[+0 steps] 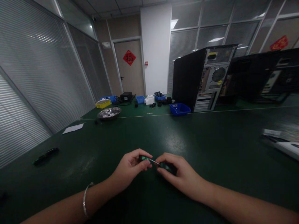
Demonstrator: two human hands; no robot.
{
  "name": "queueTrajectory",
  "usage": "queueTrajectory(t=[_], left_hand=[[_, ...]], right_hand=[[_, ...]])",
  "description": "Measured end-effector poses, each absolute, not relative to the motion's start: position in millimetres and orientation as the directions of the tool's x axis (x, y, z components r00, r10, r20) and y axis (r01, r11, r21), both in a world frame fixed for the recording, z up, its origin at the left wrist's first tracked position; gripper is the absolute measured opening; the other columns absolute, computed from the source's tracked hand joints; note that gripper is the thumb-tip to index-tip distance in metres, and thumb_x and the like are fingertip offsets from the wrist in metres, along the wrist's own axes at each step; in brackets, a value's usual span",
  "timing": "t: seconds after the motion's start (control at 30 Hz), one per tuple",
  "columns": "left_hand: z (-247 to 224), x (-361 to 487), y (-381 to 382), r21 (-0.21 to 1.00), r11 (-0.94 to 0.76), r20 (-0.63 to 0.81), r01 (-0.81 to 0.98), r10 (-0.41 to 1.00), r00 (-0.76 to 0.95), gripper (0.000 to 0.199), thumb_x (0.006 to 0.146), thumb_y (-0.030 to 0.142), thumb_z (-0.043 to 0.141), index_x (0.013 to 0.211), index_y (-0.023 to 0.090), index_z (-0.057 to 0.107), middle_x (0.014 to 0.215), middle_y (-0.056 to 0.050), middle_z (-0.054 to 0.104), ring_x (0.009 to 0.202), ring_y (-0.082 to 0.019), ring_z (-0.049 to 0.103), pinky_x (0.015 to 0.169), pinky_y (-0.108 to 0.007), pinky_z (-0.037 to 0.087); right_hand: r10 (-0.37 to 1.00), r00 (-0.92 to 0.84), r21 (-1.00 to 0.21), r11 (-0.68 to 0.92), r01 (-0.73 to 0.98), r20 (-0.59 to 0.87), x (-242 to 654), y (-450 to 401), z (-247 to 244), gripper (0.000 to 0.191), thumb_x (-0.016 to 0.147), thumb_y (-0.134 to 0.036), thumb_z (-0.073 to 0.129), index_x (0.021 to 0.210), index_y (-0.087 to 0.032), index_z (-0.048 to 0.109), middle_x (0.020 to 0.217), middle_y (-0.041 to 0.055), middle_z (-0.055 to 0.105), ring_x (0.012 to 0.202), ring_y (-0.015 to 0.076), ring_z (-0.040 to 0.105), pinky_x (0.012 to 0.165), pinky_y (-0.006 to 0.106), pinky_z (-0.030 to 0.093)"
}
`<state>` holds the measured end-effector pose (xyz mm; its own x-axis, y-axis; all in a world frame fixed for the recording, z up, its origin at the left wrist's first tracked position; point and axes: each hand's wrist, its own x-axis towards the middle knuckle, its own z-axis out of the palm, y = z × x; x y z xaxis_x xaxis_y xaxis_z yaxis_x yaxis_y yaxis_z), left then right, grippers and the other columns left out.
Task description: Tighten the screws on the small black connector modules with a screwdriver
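Note:
My left hand [134,168] pinches a small green piece [144,158] that looks like a circuit board, mostly covered by the fingers. My right hand [178,172] is wrapped round the dark handle of a screwdriver [168,168]. Its thin metal shaft spans the gap between the hands and reaches the green piece. Whether the tip sits in a screw is too small to tell. Both hands are close together, low over the green tabletop [130,133].
A black and green object [46,156] and a white sheet [73,128] lie left. Farther back are a metal dish [109,113], a yellow tray [103,104] and a blue bin [179,109]. A computer tower [189,81] stands right; a blurred white object [285,146] lies far right.

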<state>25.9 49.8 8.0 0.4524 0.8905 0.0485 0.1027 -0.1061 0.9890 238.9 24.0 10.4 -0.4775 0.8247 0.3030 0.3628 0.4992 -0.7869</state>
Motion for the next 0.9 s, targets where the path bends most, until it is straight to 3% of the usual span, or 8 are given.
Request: queueTrajectory(t=[0.5,0.9], left_hand=[[6.3,24.2,55.5,0.998,0.061,-0.034,-0.032,0.838,0.544,0.028,0.077,0.027,0.074,0.096,0.01,0.064,0.081,-0.006,0.071,0.069,-0.013,0.061,0.068,-0.029,0.047],[0.1,22.0,57.8,0.988,0.095,-0.009,-0.118,0.814,0.58,0.024,0.08,0.024,0.072,0.097,0.01,0.065,0.081,-0.007,0.073,0.069,-0.013,0.063,0.068,-0.027,0.047]], right_hand=[[0.816,-0.493,-0.793,0.502,0.347,0.301,239.2,24.1,10.7,0.016,0.086,-0.011,0.06,0.098,-0.017,0.068,0.093,0.0045,0.069,0.085,0.0173,0.064,0.075,0.028,0.048],[0.811,-0.493,-0.781,0.518,0.351,0.316,238.8,25.1,8.6,0.015,0.084,-0.01,0.059,0.095,-0.017,0.067,0.091,0.0037,0.069,0.084,0.0173,0.064,0.075,0.027,0.048]])
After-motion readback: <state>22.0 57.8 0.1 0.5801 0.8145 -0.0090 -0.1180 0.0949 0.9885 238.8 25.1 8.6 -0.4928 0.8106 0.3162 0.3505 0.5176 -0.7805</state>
